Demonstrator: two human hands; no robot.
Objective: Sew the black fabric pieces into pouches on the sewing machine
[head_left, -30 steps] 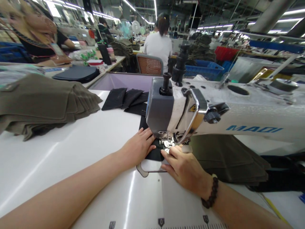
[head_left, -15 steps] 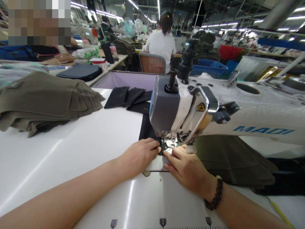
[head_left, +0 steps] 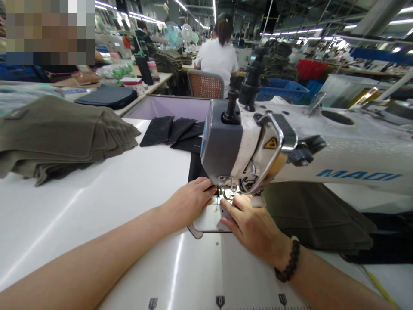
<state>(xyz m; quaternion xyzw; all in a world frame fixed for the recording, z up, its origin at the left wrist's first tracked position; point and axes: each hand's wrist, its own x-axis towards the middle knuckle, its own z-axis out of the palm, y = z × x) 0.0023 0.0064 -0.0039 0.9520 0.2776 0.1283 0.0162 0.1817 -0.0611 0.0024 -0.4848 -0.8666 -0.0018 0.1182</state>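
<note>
A strip of black fabric (head_left: 195, 167) lies flat on the sewing machine bed, running back beneath the machine head (head_left: 222, 142). My left hand (head_left: 190, 199) rests on its near end, fingers together and pressed down just left of the presser foot (head_left: 222, 189). The fingertips partly cover the cloth. To the right of the foot, my right hand (head_left: 250, 219) touches the metal plate (head_left: 208, 218) with its index finger stretched out and thumb apart. Nothing shows in its grasp, though its far fingers are partly hidden. A dark beaded bracelet (head_left: 288, 262) circles that wrist.
Folded black pieces (head_left: 171, 131) lie behind the strip. Stacks of olive fabric sit at left (head_left: 61, 133) and under the machine arm (head_left: 312, 215). A ruler scale (head_left: 220, 301) marks the front edge. Beyond, a person in white (head_left: 217, 58) sits on a chair (head_left: 206, 84).
My left hand has slid slightly forward with the black strip. The cloth's near end has left the gap between my hands, baring more metal plate. My right hand has barely moved.
</note>
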